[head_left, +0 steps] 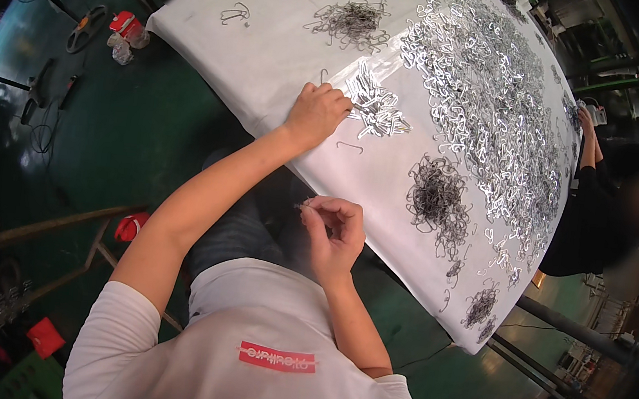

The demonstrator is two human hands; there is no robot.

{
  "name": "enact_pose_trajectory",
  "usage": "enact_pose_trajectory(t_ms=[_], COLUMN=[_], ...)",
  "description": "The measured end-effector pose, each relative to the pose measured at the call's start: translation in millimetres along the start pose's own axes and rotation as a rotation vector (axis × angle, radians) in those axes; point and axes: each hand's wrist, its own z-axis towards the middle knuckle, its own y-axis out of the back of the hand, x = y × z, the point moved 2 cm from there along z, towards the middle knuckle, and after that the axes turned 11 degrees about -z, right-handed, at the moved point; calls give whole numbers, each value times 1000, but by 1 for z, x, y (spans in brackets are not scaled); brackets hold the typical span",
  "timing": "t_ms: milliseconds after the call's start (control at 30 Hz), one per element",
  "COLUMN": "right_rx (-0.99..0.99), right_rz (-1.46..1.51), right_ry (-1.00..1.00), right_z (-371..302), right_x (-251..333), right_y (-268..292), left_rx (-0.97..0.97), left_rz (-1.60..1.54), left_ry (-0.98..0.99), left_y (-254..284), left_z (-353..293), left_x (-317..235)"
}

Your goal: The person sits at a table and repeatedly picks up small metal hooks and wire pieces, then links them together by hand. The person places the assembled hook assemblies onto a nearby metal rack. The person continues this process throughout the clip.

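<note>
My left hand (319, 113) rests at the near edge of a white-covered table (272, 60), its fingers curled against a small heap of shiny metal hooks (377, 105). Its fingertips are partly hidden, so what they grip cannot be made out. Lower down, off the table edge and in front of my body, my right hand (338, 233) pinches a small wire piece (305, 205) between thumb and fingers. One dark hook (349, 147) lies loose beside the shiny heap, and another dark hook (323, 76) sits just beyond my left hand.
A wide spread of shiny hooks (495, 109) covers the table's right part. Dark hooks form piles at the back (351, 23) and right (438, 193). Across the table stands another person (598, 208), a hand at the edge. A red package (129, 26) is on the green floor.
</note>
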Motion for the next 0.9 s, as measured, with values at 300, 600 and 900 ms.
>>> enact_pose_trajectory(t_ms=[300,600,900], right_rx=[-26,-26,84], right_rz=[25,-10,-340], right_ry=[-56,-17,-34], right_z=[7,13,26], right_x=[0,0,-12], right_y=[-3,-12,9], left_rx=[-21,-54,-191], left_rz=[-1277,-1266,-968], left_ry=[704,720,393], left_y=[77,110,110], left_z=[-60,-97,-103], left_x=[-41,-68,-65])
